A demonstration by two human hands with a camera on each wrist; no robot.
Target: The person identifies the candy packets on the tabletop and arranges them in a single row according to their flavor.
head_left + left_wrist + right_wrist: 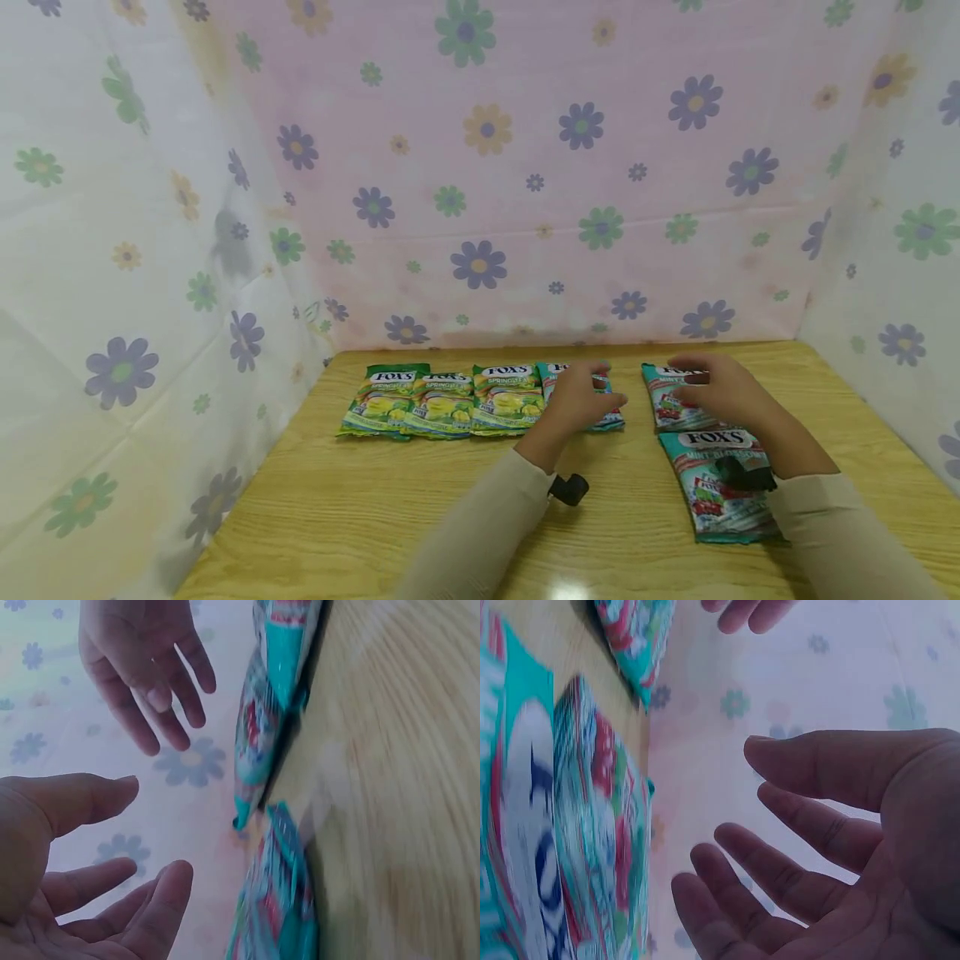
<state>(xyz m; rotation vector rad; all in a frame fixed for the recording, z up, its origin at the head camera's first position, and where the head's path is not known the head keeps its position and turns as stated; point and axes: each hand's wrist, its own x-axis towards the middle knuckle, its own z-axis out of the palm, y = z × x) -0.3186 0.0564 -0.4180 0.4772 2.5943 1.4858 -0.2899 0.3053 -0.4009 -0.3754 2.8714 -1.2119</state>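
My left hand (576,402) hovers over a teal Fox's candy bag (611,421) at the right end of the back row, partly covering it. Its fingers are spread and relaxed, and the left wrist view shows nothing in them. Just above the back right Mint Blossom candy bag (663,402) is my right hand (723,393), loosely bent and holding nothing. In the right wrist view the right hand's fingers (772,870) stand apart from the bags. A second Mint Blossom bag (703,492) lies in front of that one, partly under my right wrist.
Three green Fox's Spring Tea bags, the left one (382,406), the middle one (441,407) and the right one (506,402), lie side by side on the wooden table (360,517). A flowered cloth (525,192) hangs behind the table and along both sides.
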